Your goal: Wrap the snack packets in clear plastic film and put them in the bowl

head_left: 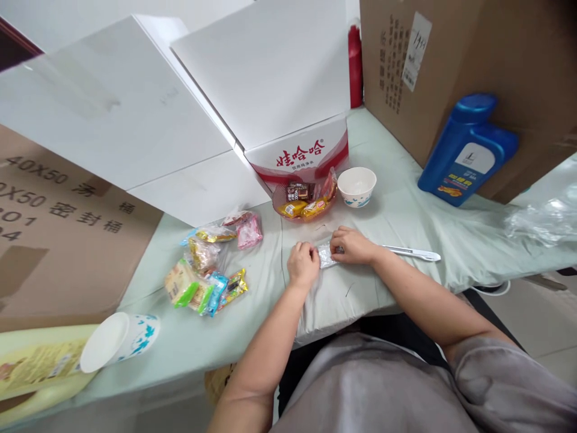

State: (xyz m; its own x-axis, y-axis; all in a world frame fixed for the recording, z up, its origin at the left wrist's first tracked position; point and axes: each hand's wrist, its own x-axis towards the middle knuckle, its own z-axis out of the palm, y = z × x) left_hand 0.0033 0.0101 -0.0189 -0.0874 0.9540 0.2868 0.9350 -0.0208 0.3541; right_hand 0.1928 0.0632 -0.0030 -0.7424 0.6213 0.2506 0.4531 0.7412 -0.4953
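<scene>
A small flat piece of clear, silvery plastic wrap (pixel 325 256) lies on the cloth in front of me, with both hands on it. My left hand (pixel 303 264) is closed at its left end, fingers curled and pressed together. From the other side my right hand (pixel 354 245) pinches its right part. Whether anything is inside the wrap I cannot make out. Beside my right wrist lies a long, slim, white-and-grey tool (pixel 413 252), partly hidden by the forearm. Beyond the hands stands a clear pinkish bowl (pixel 282 211) of packaged snacks, next to a white paper bowl (pixel 357 185).
Several packaged snacks (pixel 207 264) are heaped to the left. Stacked paper bowls (pixel 135 337) lie on their side near a yellow bottle (pixel 45 361). White boxes (pixel 270 72) and a cardboard box (pixel 433 72) line the back. A blue bottle (pixel 469 150) stands at right, near crumpled clear plastic (pixel 545 210).
</scene>
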